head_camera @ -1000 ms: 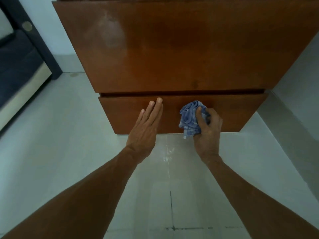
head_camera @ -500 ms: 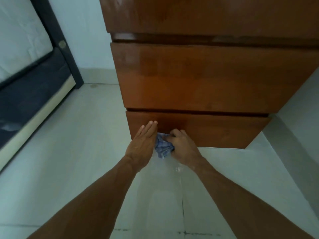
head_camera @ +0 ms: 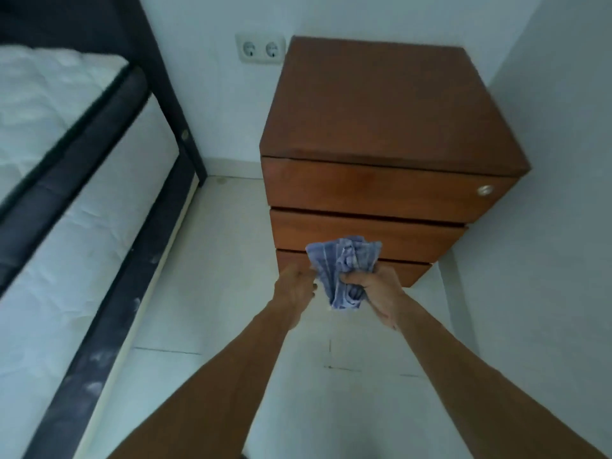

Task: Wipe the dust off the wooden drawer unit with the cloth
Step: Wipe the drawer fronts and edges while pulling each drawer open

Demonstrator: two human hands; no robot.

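Note:
The wooden drawer unit (head_camera: pixel 381 120) stands in the room's corner, brown, with three drawer fronts and a round metal lock on the top one. A bunched blue checked cloth (head_camera: pixel 342 268) is held in front of the lowest drawer, clear of the wood. My right hand (head_camera: pixel 379 293) grips its lower right part in a fist. My left hand (head_camera: pixel 294 288) touches the cloth's left edge with curled fingers; whether it grips the cloth is hard to tell.
A bed with a white mattress (head_camera: pixel 49 127) and dark frame (head_camera: pixel 172 104) runs along the left. A double wall socket (head_camera: pixel 260 49) sits left of the unit. The right wall (head_camera: pixel 546 160) is close beside the unit. White floor tiles (head_camera: pixel 215 293) lie below.
The view has pulled back and up, so the whole unit now shows. Both hands have lifted off the bottom drawer front and hold the cloth together in the air.

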